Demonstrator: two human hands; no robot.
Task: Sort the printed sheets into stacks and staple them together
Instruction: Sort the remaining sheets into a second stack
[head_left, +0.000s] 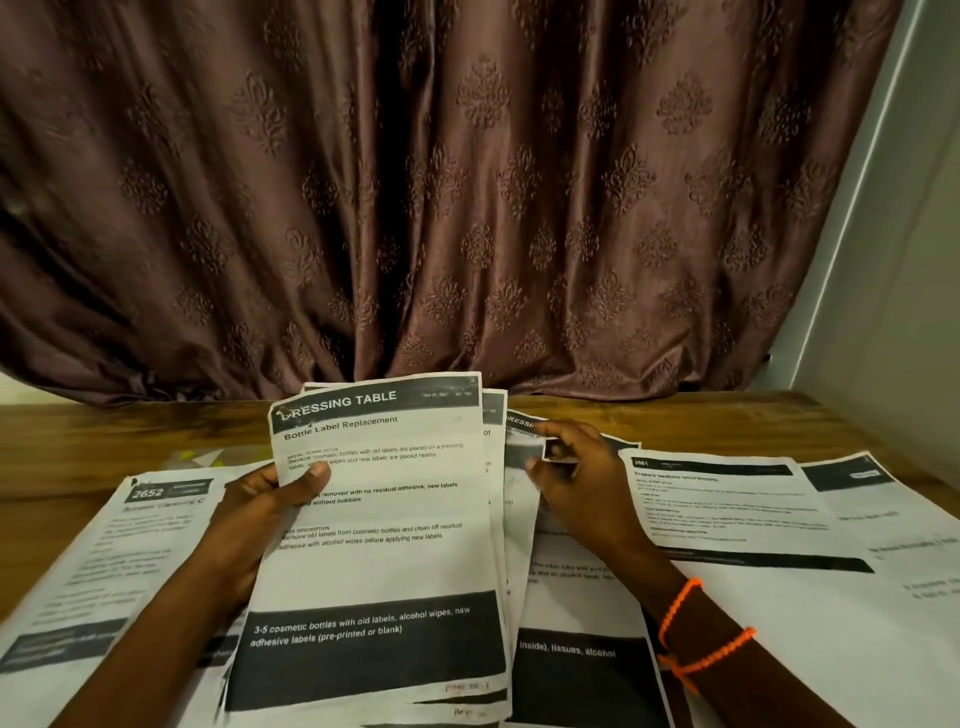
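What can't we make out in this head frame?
- Stapler: none visible, head view.
- White sheet numbered 2652 at left: body text blurred.
- Sheets behind the white "Dressing Table" sheet: hidden by it; count unclear.
- Small dark paper piece in the right hand: too small to read.
- Yellow-and-white item on the brown wooden table: covered by the sheets and left hand.

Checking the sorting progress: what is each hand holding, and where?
Left hand grips the "Dressing Table" stack at its left edge; right hand pinches a sheet's top corner.
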